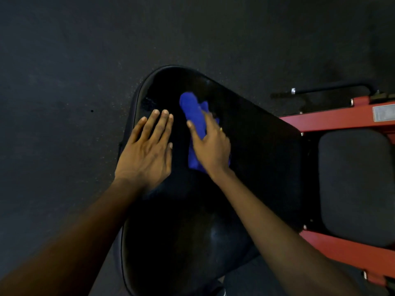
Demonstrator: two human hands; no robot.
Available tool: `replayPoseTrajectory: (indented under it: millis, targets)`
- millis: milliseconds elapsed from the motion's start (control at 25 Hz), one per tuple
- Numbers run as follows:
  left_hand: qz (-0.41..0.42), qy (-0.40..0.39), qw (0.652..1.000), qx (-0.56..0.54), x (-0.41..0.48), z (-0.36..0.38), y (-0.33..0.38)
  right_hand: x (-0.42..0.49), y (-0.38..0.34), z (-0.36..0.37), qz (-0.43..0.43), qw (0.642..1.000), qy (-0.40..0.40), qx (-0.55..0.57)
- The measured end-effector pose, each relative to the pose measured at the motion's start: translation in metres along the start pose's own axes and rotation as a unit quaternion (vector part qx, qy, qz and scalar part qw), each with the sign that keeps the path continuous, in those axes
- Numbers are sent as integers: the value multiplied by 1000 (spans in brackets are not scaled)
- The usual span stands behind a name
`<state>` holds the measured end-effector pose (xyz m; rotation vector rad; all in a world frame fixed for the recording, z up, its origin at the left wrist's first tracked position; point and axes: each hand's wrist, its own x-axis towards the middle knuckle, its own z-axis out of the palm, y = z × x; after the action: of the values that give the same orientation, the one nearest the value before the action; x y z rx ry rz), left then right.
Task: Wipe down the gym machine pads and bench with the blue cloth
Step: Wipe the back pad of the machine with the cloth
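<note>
While the right hand (pixel 210 146) presses the blue cloth (pixel 192 112) onto the black padded surface (pixel 267 150), the wipe looks to be mid-way on this pad, not finished. The right hand is clamped on the cloth: thumb on the cloth's left side, fingers laid over its top and right side. The left hand (pixel 147 146) lies flat on the surface just left of the cloth, fingers straight and close together, holding nothing; probably bracing.

Progress, as a judgement: faint dull smears show on the surface toward its far rounded end and on its near part, so some of it may be wiped already, but it is too dark to tell how much. The grey pad (pixel 354 184) right of the surface, inside the red frame (pixel 333 121), shows no cloth on it; likely left to do.

The cloth is bunched into a rough roll lying on the middle of the surface. Its long axis runs from under the right palm toward the surface's far rounded end, leaning slightly left. The free rounded end points away from the person; the other end sticks out by the wrist.
</note>
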<state>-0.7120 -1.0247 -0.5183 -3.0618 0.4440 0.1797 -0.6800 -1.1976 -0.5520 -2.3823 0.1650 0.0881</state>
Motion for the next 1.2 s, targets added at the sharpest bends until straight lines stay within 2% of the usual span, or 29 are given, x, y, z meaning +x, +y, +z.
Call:
replayPoseTrajectory:
  millis: [80, 120, 240, 320, 400, 520, 600, 640, 800, 840, 880, 960, 1040, 1080, 1120, 1200]
  targets:
    - [4, 2, 1000, -4, -1, 1, 0, 1, 24, -8, -44, 999, 0, -14]
    - [5, 5, 1000, -4, -1, 1, 0, 19, 38, -11, -31, 998, 19, -42]
    - [5, 12, 1000, 0, -2, 0, -2, 88, 71, -24, 144, 985, 79, -59]
    - [6, 15, 1000, 2, -1, 1, -1, 107, 72, -29, 238, 967, 95, -5]
    - [7, 14, 1000, 4, 0, 1, -1, 87, 47, -18, 187, 979, 73, -22]
    - [2, 14, 1000, 1, -1, 1, -1, 20, 15, -5, 21, 999, 10, -31]
    - [2, 10, 1000, 2, -1, 1, 1, 19, 19, -11, -40, 999, 16, -27]
    - [4, 11, 1000, 1, -1, 1, 1, 38, 26, -12, -32, 998, 27, -37]
    - [3, 21, 1000, 4, 0, 1, -2, 120, 26, -13, 169, 982, 86, -21]
    - [1, 22, 1000, 3, 0, 0, -1, 121, 13, -10, 179, 980, 82, -25]
    - [0, 20, 1000, 0, -1, 0, 0, 113, -5, -6, 143, 986, 71, -45]
    - [0, 24, 1000, -2, 0, 1, 1, 85, -47, -1, -18, 998, 20, -54]
    - [4, 34, 999, -11, 2, 0, 1, 68, -70, 3, -175, 983, -35, -34]
    - [3, 37, 999, -15, 1, -1, 0, 74, -72, 5, -211, 976, -41, -33]
    - [2, 40, 999, -18, 0, -2, 1, 87, -67, 3, -209, 977, -26, -41]
    - [0, 48, 999, -17, 0, -3, 0, 126, -51, -2, -106, 993, 5, -59]
